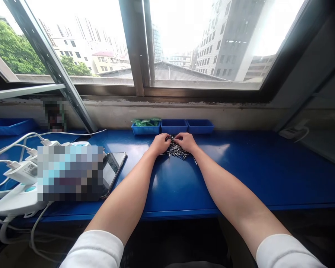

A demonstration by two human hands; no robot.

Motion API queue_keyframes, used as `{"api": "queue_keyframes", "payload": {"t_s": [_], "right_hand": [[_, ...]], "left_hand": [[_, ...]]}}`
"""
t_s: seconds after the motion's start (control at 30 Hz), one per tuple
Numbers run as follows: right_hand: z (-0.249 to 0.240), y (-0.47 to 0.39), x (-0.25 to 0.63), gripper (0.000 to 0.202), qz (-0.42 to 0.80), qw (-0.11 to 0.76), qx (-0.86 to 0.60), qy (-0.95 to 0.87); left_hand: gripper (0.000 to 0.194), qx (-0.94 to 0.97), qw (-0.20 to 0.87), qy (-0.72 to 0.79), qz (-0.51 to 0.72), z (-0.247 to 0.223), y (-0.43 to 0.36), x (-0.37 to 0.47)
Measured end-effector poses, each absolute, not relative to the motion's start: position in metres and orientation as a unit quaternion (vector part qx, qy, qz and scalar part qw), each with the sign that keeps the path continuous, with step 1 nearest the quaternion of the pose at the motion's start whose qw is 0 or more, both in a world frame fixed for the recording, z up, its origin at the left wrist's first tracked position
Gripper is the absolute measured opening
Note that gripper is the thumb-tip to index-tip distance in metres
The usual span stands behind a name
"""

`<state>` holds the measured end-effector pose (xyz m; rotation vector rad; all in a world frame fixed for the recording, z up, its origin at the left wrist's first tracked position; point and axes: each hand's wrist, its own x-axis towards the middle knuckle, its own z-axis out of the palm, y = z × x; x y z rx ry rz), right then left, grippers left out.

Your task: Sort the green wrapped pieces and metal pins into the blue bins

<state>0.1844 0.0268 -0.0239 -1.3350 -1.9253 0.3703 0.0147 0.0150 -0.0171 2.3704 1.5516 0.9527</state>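
A pile of small dark and silvery metal pieces (176,150) lies on the blue tabletop (173,190), in front of the bins. At the pile's left side is my left hand (159,143), its fingers curled in at the pieces. My right hand (186,141) is opposite, thumb and fingers drawn together at the pile's upper right. A narrow gap separates the two hands. Whatever the fingertips pinch is too small to make out.
Behind the pile, a blue bin (145,129) holds green packets, beside two more blue bins (174,125) (200,126). At left are a phone (115,167), a white power strip (16,201) with plugs and cables, and a metal frame post (69,89). Windows stand behind.
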Motion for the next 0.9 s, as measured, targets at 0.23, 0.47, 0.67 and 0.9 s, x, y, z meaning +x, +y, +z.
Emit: {"api": "queue_keyframes", "payload": {"t_s": [0.23,0.47,0.67,0.9], "right_hand": [[-0.019,0.022,0.182,0.013,0.184,0.458,-0.454,-0.742],[-0.013,0.018,0.178,0.033,0.298,0.46,-0.437,-0.713],[-0.009,0.016,0.177,0.031,0.349,0.487,-0.415,-0.684],[-0.005,0.016,0.181,0.034,0.403,0.547,-0.396,-0.618]], "left_hand": [[0.025,0.798,0.068,0.482,0.356,-0.016,0.014,0.014],[0.02,0.796,0.098,0.441,0.403,-0.015,0.013,0.014],[0.023,0.78,0.107,0.467,0.402,-0.014,0.013,0.013],[0.023,0.773,0.104,0.474,0.408,-0.016,0.017,0.011]]}}
